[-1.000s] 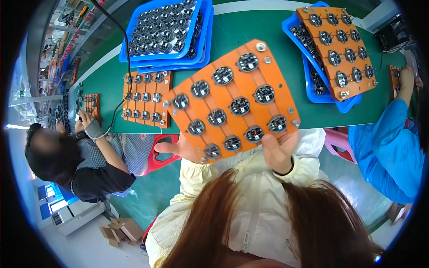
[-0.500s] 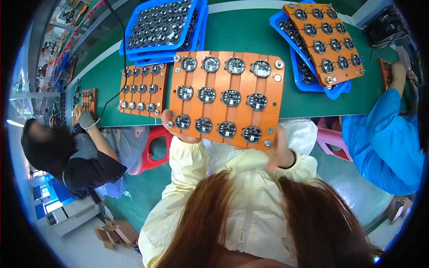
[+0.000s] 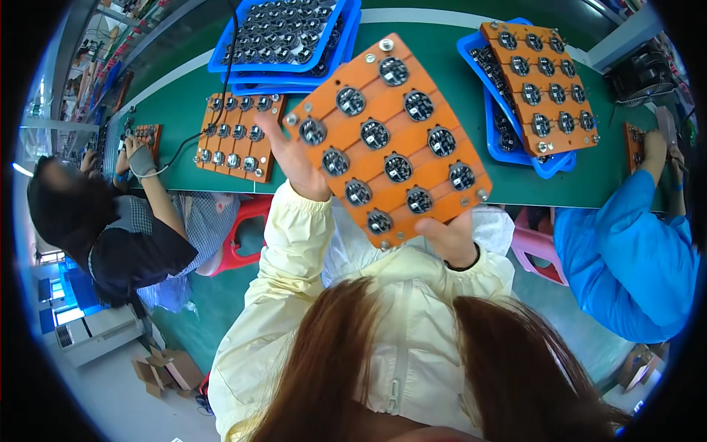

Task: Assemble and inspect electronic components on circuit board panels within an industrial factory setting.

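An orange fixture plate (image 3: 409, 151) with rows of round dark circuit boards in its pockets is held up in front of me, turned at a slant. My right hand (image 3: 454, 239) grips its lower right edge, the thumb lying on the front face. Beside the plate's left edge is my left hand (image 3: 298, 162), its thumb stretched up and away from the plate. The other fingers of that hand are largely hidden behind the plate, so whether they touch its back does not show.
Another loaded orange plate (image 3: 234, 140) lies on the green table (image 3: 412, 28) at left, crossed by a black cable (image 3: 230, 74). Behind it are stacked blue trays (image 3: 221, 55) of round parts. At right, a similar plate (image 3: 543, 88) rests on blue trays (image 3: 492, 151). Co-workers sit on both sides.
The held plate has swung from nearly level to a slant, its upper right corner tipping lower. My left thumb has come off the plate's edge. My right thumb now shows on its front.
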`<state>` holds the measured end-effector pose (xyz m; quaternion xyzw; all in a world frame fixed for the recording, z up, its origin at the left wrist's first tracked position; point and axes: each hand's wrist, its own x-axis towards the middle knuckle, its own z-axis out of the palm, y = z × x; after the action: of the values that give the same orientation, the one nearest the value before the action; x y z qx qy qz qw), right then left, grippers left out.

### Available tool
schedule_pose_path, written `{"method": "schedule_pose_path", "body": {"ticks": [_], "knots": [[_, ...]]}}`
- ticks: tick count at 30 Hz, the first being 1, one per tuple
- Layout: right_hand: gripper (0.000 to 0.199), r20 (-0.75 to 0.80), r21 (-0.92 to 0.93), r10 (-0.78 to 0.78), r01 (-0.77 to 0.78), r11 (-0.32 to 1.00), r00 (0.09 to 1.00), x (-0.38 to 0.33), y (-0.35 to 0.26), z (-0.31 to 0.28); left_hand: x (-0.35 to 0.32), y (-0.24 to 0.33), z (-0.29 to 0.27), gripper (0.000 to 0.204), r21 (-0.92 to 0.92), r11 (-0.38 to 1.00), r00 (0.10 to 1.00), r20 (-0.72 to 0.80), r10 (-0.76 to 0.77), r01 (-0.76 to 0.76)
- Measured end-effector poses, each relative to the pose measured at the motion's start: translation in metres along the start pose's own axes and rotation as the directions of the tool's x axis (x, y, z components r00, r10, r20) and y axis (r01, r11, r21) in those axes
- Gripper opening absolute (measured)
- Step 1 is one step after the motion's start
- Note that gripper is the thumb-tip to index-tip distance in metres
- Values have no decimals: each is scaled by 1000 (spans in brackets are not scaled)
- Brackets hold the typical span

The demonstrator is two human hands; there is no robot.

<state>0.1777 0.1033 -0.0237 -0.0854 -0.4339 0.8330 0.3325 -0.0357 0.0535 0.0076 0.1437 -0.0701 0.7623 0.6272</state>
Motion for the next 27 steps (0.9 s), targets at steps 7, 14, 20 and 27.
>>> {"method": "schedule_pose_path", "body": {"ticks": [7, 14, 20, 27], "knots": [[52, -88, -34, 128, -131, 991, 988, -2, 14, 0, 21, -18, 4, 103, 364, 918, 959, -162, 231, -160], [51, -6, -195, 179, -176, 965, 984, 2, 12, -3, 13, -14, -2, 93, 456, 871, 954, -130, 269, -183], [57, -15, -212, 321, -316, 925, 947, -7, 1, -6, 8, -7, -10, 91, 351, 922, 980, -51, 193, -163], [81, -124, 253, 165, -129, 959, 978, -10, -10, -8, -2, -2, -9, 95, 312, 941, 984, -73, 162, -132]]}}
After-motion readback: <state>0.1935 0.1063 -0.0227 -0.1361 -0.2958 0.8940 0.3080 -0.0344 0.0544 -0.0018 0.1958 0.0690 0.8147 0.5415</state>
